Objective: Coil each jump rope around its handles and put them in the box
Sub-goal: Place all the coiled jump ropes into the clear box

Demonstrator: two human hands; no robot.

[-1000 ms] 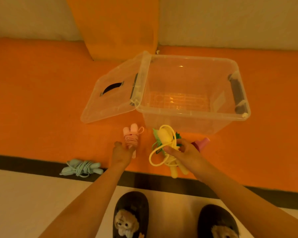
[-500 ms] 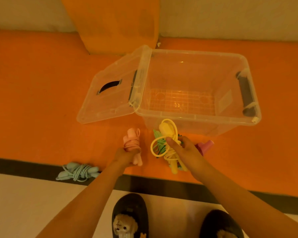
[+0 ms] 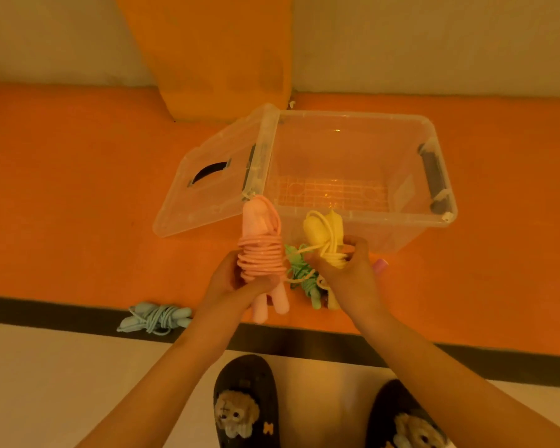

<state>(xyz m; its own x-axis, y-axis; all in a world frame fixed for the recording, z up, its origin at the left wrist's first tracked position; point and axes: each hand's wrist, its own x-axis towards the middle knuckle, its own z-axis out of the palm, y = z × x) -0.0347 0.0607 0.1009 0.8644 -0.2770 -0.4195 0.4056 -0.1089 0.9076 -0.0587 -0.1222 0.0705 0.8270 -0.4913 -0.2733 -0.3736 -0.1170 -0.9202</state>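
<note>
My left hand (image 3: 232, 281) grips a coiled pink jump rope (image 3: 262, 253), held upright above the orange floor just in front of the clear plastic box (image 3: 434, 218). My right hand (image 3: 346, 273) grips a coiled yellow jump rope (image 3: 324, 236) close to the box's near wall. A green jump rope (image 3: 301, 270) lies on the floor between and under my hands. A light blue coiled jump rope (image 3: 156, 318) lies to the left on the dark stripe. A pink handle end (image 3: 380, 265) peeks out behind my right hand.
The box's clear lid (image 3: 204, 189) hangs open to its left, resting on the floor. An orange pillar (image 3: 220, 59) rises behind the box. My two dark slippers (image 3: 244, 402) with dog faces stand on the pale floor below.
My left hand has lifted the pink rope off the floor and raised it toward the box. My right hand has raised the yellow rope a little, leaving the green rope on the floor.
</note>
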